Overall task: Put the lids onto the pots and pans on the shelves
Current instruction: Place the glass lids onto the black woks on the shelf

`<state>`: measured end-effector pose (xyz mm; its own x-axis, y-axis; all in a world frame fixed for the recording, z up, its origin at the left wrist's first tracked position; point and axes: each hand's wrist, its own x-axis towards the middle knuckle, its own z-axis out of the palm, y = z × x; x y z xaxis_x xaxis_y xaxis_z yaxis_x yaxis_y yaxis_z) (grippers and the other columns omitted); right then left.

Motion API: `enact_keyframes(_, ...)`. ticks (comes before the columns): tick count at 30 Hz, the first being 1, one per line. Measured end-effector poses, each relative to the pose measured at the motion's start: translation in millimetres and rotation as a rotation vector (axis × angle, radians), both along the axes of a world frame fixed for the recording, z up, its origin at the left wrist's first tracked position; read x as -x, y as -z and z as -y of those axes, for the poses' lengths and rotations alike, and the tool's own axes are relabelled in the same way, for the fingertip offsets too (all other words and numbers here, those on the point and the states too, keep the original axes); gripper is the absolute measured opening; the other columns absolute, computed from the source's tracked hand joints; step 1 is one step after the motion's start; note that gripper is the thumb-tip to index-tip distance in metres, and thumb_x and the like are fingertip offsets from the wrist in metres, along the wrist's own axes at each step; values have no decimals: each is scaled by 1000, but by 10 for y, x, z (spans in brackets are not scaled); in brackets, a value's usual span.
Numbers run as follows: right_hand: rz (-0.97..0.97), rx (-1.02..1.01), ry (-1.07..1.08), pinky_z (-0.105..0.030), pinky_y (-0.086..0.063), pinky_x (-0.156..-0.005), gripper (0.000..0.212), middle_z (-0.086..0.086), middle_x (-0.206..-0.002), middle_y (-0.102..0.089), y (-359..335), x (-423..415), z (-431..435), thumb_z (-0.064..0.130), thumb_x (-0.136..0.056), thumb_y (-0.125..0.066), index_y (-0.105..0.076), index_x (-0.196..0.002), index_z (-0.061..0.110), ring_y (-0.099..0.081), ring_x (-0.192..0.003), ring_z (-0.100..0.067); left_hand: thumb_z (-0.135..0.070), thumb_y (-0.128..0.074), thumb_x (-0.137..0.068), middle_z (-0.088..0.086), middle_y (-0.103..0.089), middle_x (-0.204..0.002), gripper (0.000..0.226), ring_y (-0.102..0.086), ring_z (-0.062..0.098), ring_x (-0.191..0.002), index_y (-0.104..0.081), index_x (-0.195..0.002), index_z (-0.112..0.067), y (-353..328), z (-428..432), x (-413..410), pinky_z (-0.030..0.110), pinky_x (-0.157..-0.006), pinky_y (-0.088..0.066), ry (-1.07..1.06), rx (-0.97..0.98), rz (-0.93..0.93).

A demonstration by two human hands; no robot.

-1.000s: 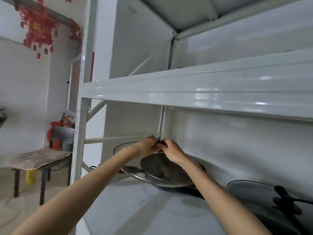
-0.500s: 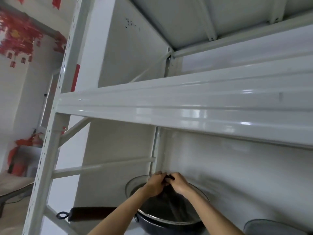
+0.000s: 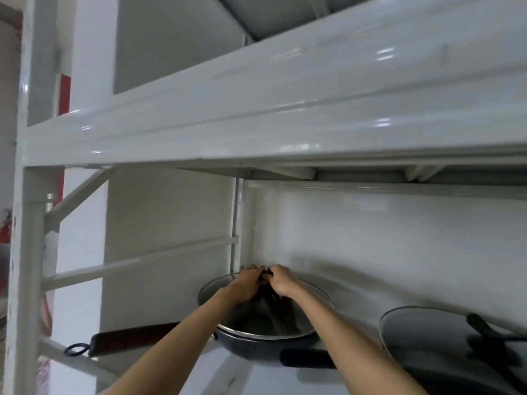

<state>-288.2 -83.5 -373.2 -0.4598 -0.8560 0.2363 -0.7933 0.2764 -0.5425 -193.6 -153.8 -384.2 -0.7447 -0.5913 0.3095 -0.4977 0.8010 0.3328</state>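
Observation:
A dark wok [image 3: 265, 350] stands at the back left of the lower shelf, its brown handle [image 3: 134, 339] with a ring pointing left. A glass lid with a metal rim [image 3: 319, 317] is tilted over the wok, its far edge raised near the wall. My left hand [image 3: 248, 283] and my right hand [image 3: 281, 282] meet at the lid's top, both closed on its black knob. To the right a second pan [image 3: 445, 374] carries a glass lid [image 3: 427, 332] with a black handle.
A thick white shelf beam [image 3: 256, 115] crosses just above the hands. A white upright post [image 3: 25, 252] and its braces stand at the left. The white back wall [image 3: 370, 238] lies close behind the wok.
The view has tilted up and moved closer. Both hands have stayed on the knob, and the lid has come down over the wok, tilted.

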Motion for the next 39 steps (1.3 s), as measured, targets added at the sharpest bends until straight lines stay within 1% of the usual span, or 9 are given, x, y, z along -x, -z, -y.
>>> enact_keyframes(3,-23,-5,-1,-37,-51,-88,31,-22,-122,-64,-18,-8,-8,18,-98,-45,-62,-117,0,-63,-109,-34,-14,-42,-98,24,-51,-132,38,-50,35,-123,-47,-134,-4,-13,-29,-18,38,-107,-36,12,3,-5)
enact_keyframes(6,-39,-8,-7,-40,-52,-88,32,-24,-123,-64,-43,-28,-37,19,-98,-46,-61,-118,-1,-63,-109,-36,-19,-42,-99,24,-51,-131,39,-51,36,-121,-47,-134,-5,-22,-34,-36,39,-106,-38,17,-7,-9)
enact_keyframes(11,-24,-3,-16,-37,-49,-87,34,-24,-119,-65,-38,-27,-64,22,-98,-46,-62,-114,-4,-62,-107,-36,-19,-41,-99,21,-53,-127,35,-54,34,-116,-51,-130,-5,-30,-31,-48,35,-100,-39,26,-15,-12)
enact_keyframes(18,-39,9,-18,-38,-48,-89,33,-22,-121,-64,21,-53,-86,20,-99,-43,-62,-115,-2,-61,-108,-35,-18,-42,-99,23,-54,-126,36,-54,34,-116,-51,-131,-5,30,-83,-83,37,-101,-39,26,-23,-60)
enact_keyframes(22,-66,21,0,-34,-46,-81,31,-23,-118,-65,52,-46,-92,18,-99,-43,-61,-112,-3,-61,-106,-36,-16,-40,-99,21,-53,-128,39,-52,34,-118,-46,-136,-5,114,-113,-60,37,-105,-36,28,-7,-95)
enact_keyframes(27,-69,20,1,-33,-41,-74,31,-23,-117,-64,40,6,-94,19,-99,-43,-60,-112,-3,-61,-104,-36,-15,-38,-100,20,-51,-130,40,-50,33,-119,-43,-138,-5,74,-99,-7,38,-105,-37,34,-23,-69)
enact_keyframes(29,-68,23,1,-34,-43,-77,31,-23,-118,-64,37,-7,-93,19,-99,-44,-59,-113,-4,-61,-105,-36,-15,-39,-100,21,-51,-130,40,-51,34,-119,-43,-139,-4,70,-97,-19,38,-105,-37,40,-19,-59)
enact_keyframes(34,-84,41,15,-37,-46,-91,33,-23,-124,-61,45,-26,-102,18,-100,-42,-57,-118,-4,-57,-113,-36,-13,-38,-100,22,-51,-126,43,-52,35,-117,-39,-142,-5,90,-84,-26,39,-104,-39,51,-10,-76)
enact_keyframes(39,-76,58,26,-42,-46,-95,33,-23,-125,-60,85,-33,-68,20,-99,-43,-56,-119,-3,-57,-114,-37,-14,-37,-100,20,-50,-128,46,-51,33,-118,-35,-146,-8,98,-100,-21,38,-107,-39,41,-7,-69)
